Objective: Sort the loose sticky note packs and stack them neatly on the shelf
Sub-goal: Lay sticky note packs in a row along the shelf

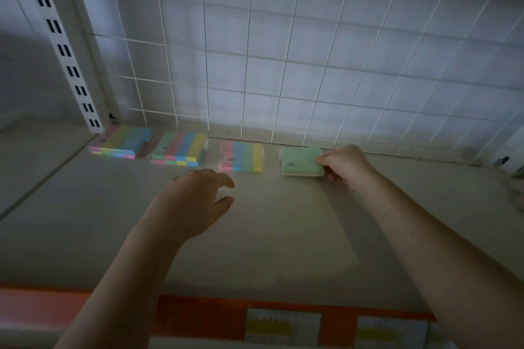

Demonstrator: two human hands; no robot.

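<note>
Right hand [344, 166] pinches the square green-topped sticky note pack [302, 161] on the pale grey shelf [255, 235], just in front of the white wire grid back [283, 65]. Left hand [195, 198] hovers released near the striped pastel pack [241, 156] (not touching, I think). Risk: a careless nudge leaves the green pack crooked against the grid.

The pack in my right hand [344, 166] is pale green on top [302, 160], with a peach edge below. The three packs to its left are striped — pink, blue, green, yellow [241, 156]. The shelf [255, 229] is beige, its front strip orange [198, 317] — the back grid white [283, 65].
</note>
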